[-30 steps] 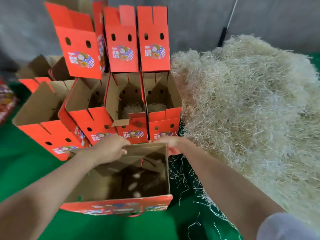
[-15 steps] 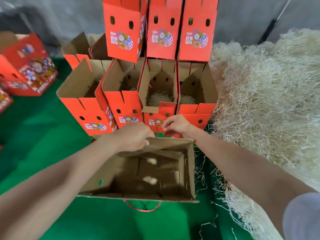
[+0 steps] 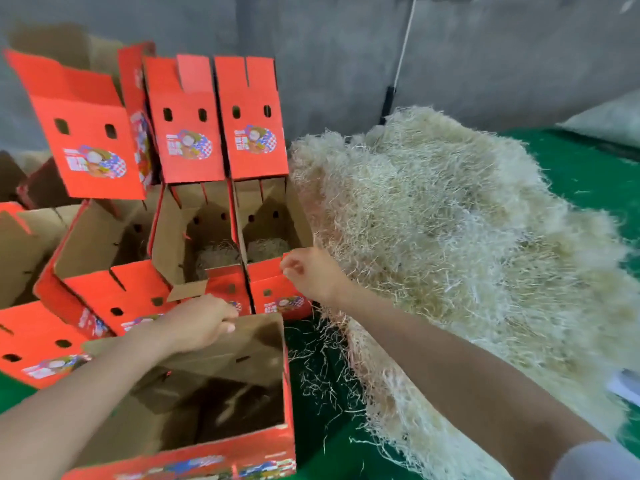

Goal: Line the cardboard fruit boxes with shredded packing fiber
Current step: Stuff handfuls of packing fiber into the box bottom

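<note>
Head view, single frame.

- Left hand (image 3: 199, 323), 7 o'clock: fingers curled over the rear rim of the near open cardboard box (image 3: 207, 460), which is red outside and brown inside. The thumb tip shows on the inner face of that rim.
- The near open cardboard box stands upright on the green mat (image 3: 588, 174) at 6 o'clock. Its bottom is in shadow and the contents cannot be read.
- Right hand (image 3: 313, 273), just right of centre, is raised between the boxes and the fiber. Its fingers are loosely curled, with thumb and forefinger close together and nothing seen between them. The fingertips overlap the front flap of the right lined box (image 3: 298, 220); I cannot tell whether they touch it.
- The large pile of pale shredded packing fiber (image 3: 450, 237) fills 2 to 5 o'clock and lies on the green mat, its left edge just beside the right lined box. Loose strands lie on the mat at 5 o'clock, between the near box and the pile.
- Open red boxes run from 9 to 12 o'clock behind the near box, their tall lid flaps upright. The right lined box and the middle lined box (image 3: 169, 237) each hold a wad of fiber (image 3: 216, 256) on the bottom.
- The grey wall (image 3: 346, 64) stands behind, with a thin white pole (image 3: 403, 46) leaning on it at 1 o'clock.
</note>
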A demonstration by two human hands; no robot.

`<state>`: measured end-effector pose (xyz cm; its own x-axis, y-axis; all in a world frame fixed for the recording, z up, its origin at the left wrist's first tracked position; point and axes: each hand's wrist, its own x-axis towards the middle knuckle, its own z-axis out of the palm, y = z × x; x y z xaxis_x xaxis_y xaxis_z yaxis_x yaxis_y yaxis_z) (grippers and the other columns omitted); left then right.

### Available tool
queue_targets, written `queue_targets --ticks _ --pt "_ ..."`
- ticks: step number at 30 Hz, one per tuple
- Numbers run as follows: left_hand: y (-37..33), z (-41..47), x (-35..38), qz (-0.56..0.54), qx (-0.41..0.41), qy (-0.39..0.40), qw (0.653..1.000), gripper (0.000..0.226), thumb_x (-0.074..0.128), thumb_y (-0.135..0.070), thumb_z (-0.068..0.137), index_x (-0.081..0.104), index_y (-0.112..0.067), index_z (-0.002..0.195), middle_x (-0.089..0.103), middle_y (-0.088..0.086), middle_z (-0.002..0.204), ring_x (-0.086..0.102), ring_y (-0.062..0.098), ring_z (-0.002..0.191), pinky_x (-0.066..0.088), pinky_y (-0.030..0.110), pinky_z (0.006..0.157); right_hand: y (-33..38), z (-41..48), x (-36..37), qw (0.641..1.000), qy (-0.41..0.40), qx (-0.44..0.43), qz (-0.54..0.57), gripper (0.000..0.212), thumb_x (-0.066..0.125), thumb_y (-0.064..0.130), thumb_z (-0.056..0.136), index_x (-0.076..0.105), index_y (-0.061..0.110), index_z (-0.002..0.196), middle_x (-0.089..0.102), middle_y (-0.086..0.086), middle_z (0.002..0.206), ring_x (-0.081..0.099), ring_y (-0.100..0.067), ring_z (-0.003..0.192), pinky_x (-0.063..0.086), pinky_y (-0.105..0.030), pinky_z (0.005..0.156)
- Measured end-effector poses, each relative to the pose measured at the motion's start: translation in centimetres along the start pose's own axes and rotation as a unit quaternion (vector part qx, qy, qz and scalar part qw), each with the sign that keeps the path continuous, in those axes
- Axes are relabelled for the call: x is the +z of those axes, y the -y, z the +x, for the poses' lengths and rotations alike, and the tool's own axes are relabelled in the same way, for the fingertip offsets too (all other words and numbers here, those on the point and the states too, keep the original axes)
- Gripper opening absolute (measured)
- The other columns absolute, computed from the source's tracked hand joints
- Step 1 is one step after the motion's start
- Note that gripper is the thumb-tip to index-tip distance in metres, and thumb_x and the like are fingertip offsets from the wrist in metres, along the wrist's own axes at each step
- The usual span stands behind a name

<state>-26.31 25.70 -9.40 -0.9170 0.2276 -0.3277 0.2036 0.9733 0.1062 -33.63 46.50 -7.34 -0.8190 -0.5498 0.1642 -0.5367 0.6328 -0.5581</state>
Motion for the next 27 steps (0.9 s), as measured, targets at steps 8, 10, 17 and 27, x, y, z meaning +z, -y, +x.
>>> queue_targets --ticks 8,10,17,27 --pt "-1.8 2.6 -5.2 -0.022 0.044 0.117 0.992 0.043 0.063 -0.027 0.087 0.050 -0.033 0.127 0.055 -0.019 0.116 0.052 -0.006 0.098 0.038 0.002 0.081 -8.0 -4.3 -13.3 0.921 -0.038 0.212 -0.326 0.082 0.071 0.039 0.077 0.024 0.027 0.144 0.001 -0.010 0.157 -0.006 -0.041 0.141 -0.004 -0.063 0.107" --pt "-4.8 4.5 -7.6 -0.098 0.049 0.035 0.993 0.054 0.065 -0.033 0.086 0.043 -0.028 0.135 0.054 -0.010 0.127 0.053 0.001 0.107 0.039 0.009 0.088 -10.1 -5.7 -15.3 0.907 0.029 0.265 -0.327 0.107 0.077 0.045 0.067 0.009 0.031 0.148 -0.018 -0.013 0.154 -0.020 -0.047 0.135 -0.007 -0.070 0.100" --pt "-17.3 12.2 -9.9 -0.208 0.116 -0.092 0.967 0.051 0.061 -0.031 0.089 0.045 -0.023 0.136 0.048 -0.001 0.137 0.051 0.012 0.115 0.037 0.022 0.094 -15.1 -7.9 -13.1 0.901 0.151 0.303 -0.271 0.130 0.085 0.043 0.055 -0.011 0.044 0.144 -0.034 -0.005 0.147 -0.028 -0.048 0.130 0.004 -0.079 0.092" --pt "-22.3 15.5 -9.7 -0.559 0.076 -0.030 0.825 0.127 0.080 -0.059 0.047 -0.001 -0.047 0.145 0.001 -0.009 0.157 0.014 0.019 0.143 0.023 0.058 0.110 -17.9 -7.2 -14.2 0.935 -0.256 0.242 -0.047 0.051 0.043 -0.019 0.071 0.059 0.007 0.111 0.062 -0.012 0.109 0.060 -0.025 0.096 0.050 -0.018 0.064"
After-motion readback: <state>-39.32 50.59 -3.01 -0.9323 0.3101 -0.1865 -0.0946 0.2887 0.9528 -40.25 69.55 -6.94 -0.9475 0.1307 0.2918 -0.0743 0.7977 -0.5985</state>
